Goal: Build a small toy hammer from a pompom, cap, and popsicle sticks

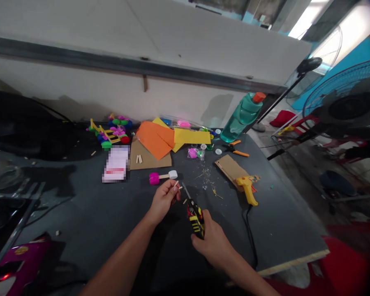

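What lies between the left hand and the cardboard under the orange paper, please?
The head view shows a stick with magenta and white ends, just beyond the left hand.

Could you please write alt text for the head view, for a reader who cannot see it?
A left hand pinches small sticks near the tip of black-and-yellow scissors held in the right hand. Around them, a dark table holds orange paper, a yellow glue gun and a green bottle.
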Available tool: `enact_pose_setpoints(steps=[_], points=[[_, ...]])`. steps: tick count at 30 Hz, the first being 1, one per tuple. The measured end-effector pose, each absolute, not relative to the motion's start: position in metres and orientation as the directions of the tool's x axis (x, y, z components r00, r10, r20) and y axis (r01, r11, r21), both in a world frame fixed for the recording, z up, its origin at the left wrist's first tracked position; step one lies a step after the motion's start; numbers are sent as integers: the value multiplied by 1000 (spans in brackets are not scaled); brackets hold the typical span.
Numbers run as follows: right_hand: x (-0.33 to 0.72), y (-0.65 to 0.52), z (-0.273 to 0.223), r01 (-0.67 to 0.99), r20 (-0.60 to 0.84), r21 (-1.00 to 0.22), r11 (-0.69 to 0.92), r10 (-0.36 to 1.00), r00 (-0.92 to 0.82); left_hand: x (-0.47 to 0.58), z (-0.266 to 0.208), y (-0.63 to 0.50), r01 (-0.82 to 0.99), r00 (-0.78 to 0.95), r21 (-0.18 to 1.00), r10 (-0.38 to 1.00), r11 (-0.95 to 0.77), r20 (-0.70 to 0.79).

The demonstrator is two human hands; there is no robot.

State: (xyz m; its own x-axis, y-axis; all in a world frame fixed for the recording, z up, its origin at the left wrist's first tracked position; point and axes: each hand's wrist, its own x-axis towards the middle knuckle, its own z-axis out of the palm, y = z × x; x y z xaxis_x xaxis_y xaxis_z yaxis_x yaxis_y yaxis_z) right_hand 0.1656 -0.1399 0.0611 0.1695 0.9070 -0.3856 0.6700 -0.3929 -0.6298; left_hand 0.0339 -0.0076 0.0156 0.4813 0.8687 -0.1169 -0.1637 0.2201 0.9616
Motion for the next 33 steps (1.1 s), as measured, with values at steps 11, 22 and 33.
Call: enact_pose_setpoints(steps=[11, 22, 33], points=[[164, -137, 65, 708, -384, -593, -382, 908, 169, 35, 16, -7, -193, 477, 949, 869, 248, -130], [163, -135, 66, 716, -392, -585, -382, 905, 163, 36, 14, -6, -169, 460, 956, 877, 241, -140], [163, -137, 55, 780, -333, -550, -299, 935, 124, 34, 14, -5, -176, 458, 962, 882, 209, -108]])
